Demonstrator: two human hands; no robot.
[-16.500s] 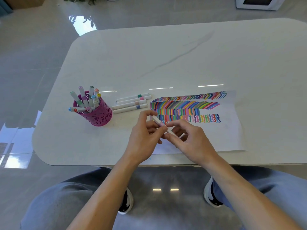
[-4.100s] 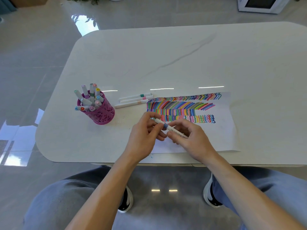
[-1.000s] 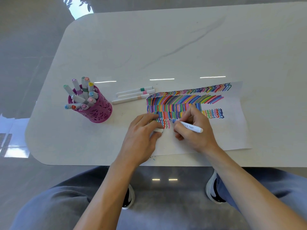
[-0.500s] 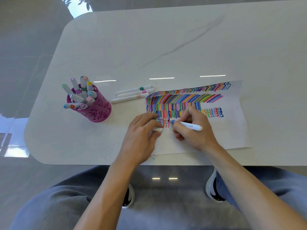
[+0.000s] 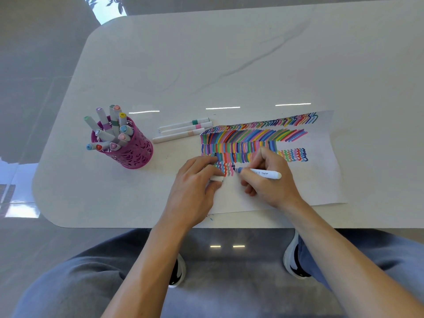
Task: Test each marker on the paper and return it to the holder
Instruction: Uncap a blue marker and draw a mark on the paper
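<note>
A: So where is the marker (image 5: 263, 173), and who has it?
B: The right hand (image 5: 268, 180) grips it low on the barrel, fingers (image 5: 257, 160) curled round it, with the tip on the paper (image 5: 321, 184) just under the coloured rows. The left hand (image 5: 195, 187) rests on the sheet's left part and pinches the white cap (image 5: 216, 179) against its thumb.
A: How will it handle?
B: Probably light, stiff and smooth; a hold near the tip steers best. For the pink holder (image 5: 135, 154), well to the left on the worktop (image 5: 229, 65), a mid-barrel hold should suit, cap pressed on first. Three markers (image 5: 183, 130) lie between holder and paper.
</note>
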